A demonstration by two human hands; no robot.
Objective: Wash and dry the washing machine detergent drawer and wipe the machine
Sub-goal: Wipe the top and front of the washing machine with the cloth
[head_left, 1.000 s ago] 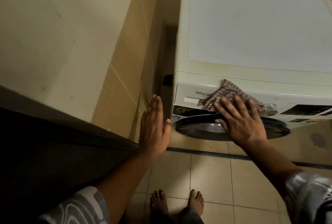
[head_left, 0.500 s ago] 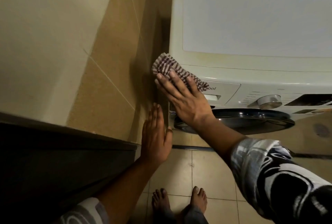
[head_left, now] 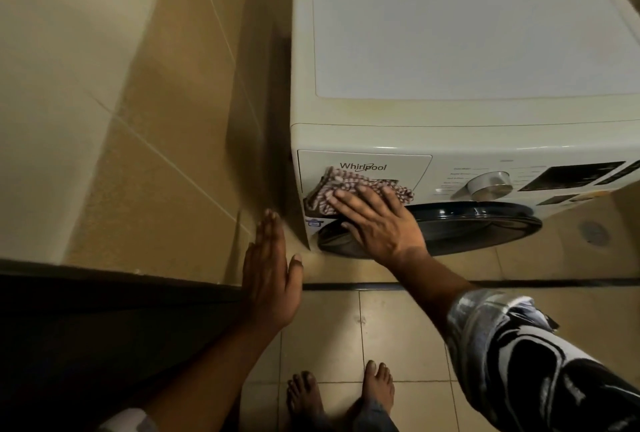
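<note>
The right hand (head_left: pixel 377 223) lies flat against the front of the washing machine (head_left: pixel 467 33), fingers straight and slightly spread, pressing a checked cloth (head_left: pixel 325 189) onto the panel. It presses rather than grips: no finger curls round the fabric. The cloth sits under the fingertips and bunches out past them, upward and toward the machine's left corner, with a strip also showing beyond the little-finger side.

The detergent drawer (head_left: pixel 318 163) is directly above the fingertips, flush in its slot at the upper left corner of the front, with the brand lettering just beyond the cloth's upper edge. The cloth covers the drawer front's lower part. Under the palm and wrist is the rim of the round dark door (head_left: pixel 485 223), which runs on to the right of the hand. Further right of the knuckles stands a silver dial (head_left: pixel 490 185), apart from the hand, and past it a dark display (head_left: pixel 571 175).

The left hand (head_left: pixel 270 275) is open and holds nothing — fingers straight and together, thumb out — below and left of the right hand, near the machine's lower left corner and next to the tiled wall (head_left: pixel 166 154). Whether it touches the wall cannot be told.

A patterned sleeve (head_left: pixel 519 345) covers the right forearm, and bare feet (head_left: pixel 379 386) stand on the tiled floor (head_left: pixel 391 327) beneath both arms.
</note>
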